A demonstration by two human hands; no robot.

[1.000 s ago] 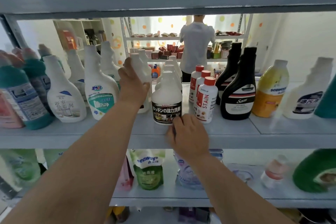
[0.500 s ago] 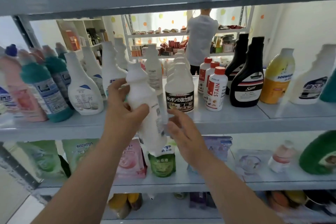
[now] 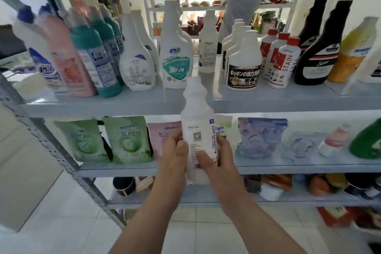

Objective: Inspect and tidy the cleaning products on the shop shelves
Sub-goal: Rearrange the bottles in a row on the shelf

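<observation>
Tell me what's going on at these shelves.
A person is holding a white bottle upright in both hands, the left hand and right hand gripping its lower half. The printed back label faces them, as if being read. The bottle is in front of the shelf, not on it. Other cleaning bottles stand in rows there. A second person stands at shelving behind.

Bare upper shelf (image 3: pixel 123 107) opens between the teal-label bottle (image 3: pixel 175 62) and the black-label bottle (image 3: pixel 243 68); a slim white bottle (image 3: pixel 208 47) stands behind.

Bright backlight, motion-blurred warped edges
</observation>
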